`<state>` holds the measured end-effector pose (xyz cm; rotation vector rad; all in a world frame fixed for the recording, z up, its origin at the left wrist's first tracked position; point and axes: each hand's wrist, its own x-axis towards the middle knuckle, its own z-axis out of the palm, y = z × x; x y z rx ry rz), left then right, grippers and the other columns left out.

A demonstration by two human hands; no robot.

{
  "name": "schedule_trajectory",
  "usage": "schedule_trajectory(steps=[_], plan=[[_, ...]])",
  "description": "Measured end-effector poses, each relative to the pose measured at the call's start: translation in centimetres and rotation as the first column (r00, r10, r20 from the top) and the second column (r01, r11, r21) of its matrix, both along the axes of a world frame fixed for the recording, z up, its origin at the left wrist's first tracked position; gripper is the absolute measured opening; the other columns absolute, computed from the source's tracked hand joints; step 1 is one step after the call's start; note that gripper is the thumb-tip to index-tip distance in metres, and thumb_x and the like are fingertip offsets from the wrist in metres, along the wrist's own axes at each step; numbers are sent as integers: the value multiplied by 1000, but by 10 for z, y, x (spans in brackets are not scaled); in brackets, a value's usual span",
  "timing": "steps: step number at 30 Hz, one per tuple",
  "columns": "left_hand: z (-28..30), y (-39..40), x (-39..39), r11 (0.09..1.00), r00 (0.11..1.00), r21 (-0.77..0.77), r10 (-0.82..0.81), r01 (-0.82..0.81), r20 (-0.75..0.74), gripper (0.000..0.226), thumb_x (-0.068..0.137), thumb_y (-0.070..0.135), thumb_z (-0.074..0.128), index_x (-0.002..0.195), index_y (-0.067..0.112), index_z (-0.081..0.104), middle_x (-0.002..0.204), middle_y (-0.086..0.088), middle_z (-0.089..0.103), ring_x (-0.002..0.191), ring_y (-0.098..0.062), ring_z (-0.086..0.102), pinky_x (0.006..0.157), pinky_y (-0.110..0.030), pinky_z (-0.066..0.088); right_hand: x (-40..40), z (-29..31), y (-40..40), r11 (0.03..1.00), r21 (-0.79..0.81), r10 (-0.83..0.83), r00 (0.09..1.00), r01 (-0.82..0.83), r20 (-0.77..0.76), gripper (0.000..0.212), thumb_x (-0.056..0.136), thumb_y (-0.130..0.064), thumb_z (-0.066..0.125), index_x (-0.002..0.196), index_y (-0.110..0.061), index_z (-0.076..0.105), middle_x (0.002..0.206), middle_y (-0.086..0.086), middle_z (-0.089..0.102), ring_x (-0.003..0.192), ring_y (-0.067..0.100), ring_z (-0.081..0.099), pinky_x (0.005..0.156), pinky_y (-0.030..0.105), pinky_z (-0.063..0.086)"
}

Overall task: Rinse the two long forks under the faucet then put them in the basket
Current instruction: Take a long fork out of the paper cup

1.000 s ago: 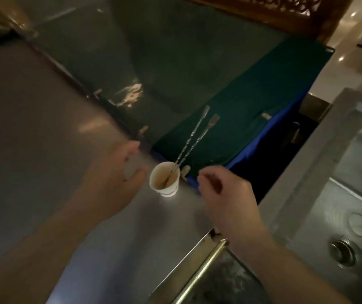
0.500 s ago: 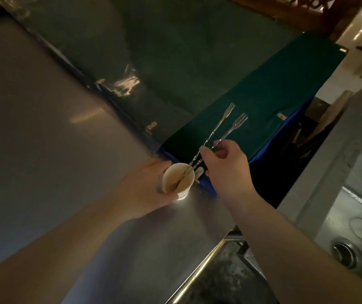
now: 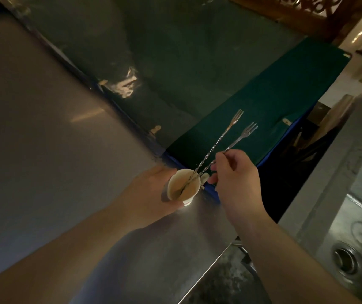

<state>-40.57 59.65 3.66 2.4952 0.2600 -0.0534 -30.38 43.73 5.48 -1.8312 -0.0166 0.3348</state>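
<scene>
Two long metal forks with twisted shafts stand tilted in a small white paper cup (image 3: 183, 187) on the steel counter. The left fork (image 3: 221, 138) leans free, tines up. The right fork (image 3: 240, 138) has its shaft pinched between the fingers of my right hand (image 3: 233, 183). My left hand (image 3: 147, 197) wraps around the cup from the left and holds it. The forks' lower ends are hidden inside the cup. No faucet or basket is in view.
A steel counter (image 3: 55, 161) fills the left. A steel sink (image 3: 355, 216) with a round drain (image 3: 345, 258) lies at the right. Behind the cup a dark green cloth (image 3: 274, 102) drapes over a blue edge. A dark gap separates counter and sink.
My left hand reached in and closed around the cup. My right hand moved up from beside the cup and pinched the right fork's shaft.
</scene>
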Motion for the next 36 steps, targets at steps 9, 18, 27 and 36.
schedule_trajectory(steps=[9, 18, 27, 36], plan=[[-6, 0, 1, 1000, 1000, -28, 14, -14, -3, 60, 63, 58, 69, 117, 37, 54, 102, 17, 53, 91, -4, 56, 73, -13, 41, -1, 3, -10, 992, -101, 77, 995, -71, 57, 23, 100, -24, 48, 81, -25, 61, 73, -10, 70, 63, 17, 69, 56, 32, 58], [-7, 1, 2, 999, 1000, -45, 28, -29, -5, 62, 58, 64, 64, 115, 41, 53, 101, 19, 52, 88, -1, 56, 73, -15, 43, -4, 1, -16, 999, -47, -3, 999, 5, 51, 24, 99, -23, 48, 80, -21, 62, 70, 0, 68, 55, 8, 66, 50, 24, 48], [-3, 1, 2, 999, 1000, -38, 8, -9, -4, 61, 61, 66, 64, 116, 41, 52, 102, 18, 53, 87, -1, 57, 74, -16, 44, -1, 9, -18, 995, -99, 36, 987, -20, 155, 21, 101, -26, 48, 85, -24, 61, 74, -3, 68, 58, 4, 68, 47, 15, 49], [-3, 2, 2, 998, 1000, -55, 16, -16, -8, 59, 64, 54, 74, 117, 36, 56, 103, 16, 54, 87, -2, 57, 72, -15, 44, -6, 16, -10, 949, -287, 237, 890, -128, 388, 20, 99, -22, 49, 82, -15, 57, 65, 1, 62, 55, 19, 64, 51, 42, 51]])
